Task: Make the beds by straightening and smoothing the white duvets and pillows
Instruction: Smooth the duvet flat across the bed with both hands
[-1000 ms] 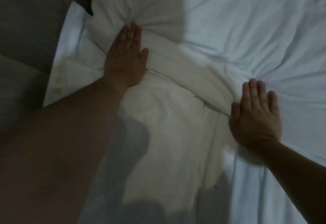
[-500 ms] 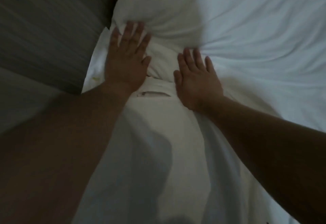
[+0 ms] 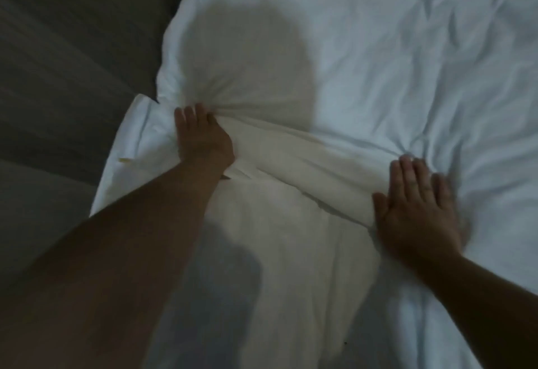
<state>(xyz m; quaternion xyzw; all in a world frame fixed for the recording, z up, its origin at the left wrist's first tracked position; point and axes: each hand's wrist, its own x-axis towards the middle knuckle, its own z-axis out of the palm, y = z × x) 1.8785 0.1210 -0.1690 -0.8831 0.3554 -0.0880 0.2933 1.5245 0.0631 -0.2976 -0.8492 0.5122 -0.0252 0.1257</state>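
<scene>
Across nearly the whole view lies the rumpled white duvet (image 3: 378, 48), with a folded band (image 3: 305, 159) of it running between both hands. The right hand (image 3: 419, 208) presses flat on the band's end, fingers straight and together. The left hand (image 3: 203, 138) digs into gathered cloth, fingertips buried; I cannot tell whether it grips.

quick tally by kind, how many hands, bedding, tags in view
hands: 2, left hand and right hand
white bedding: 1 crumpled mass; its separate pieces cannot be told apart
yellowish tag: 1
total: 4
</scene>
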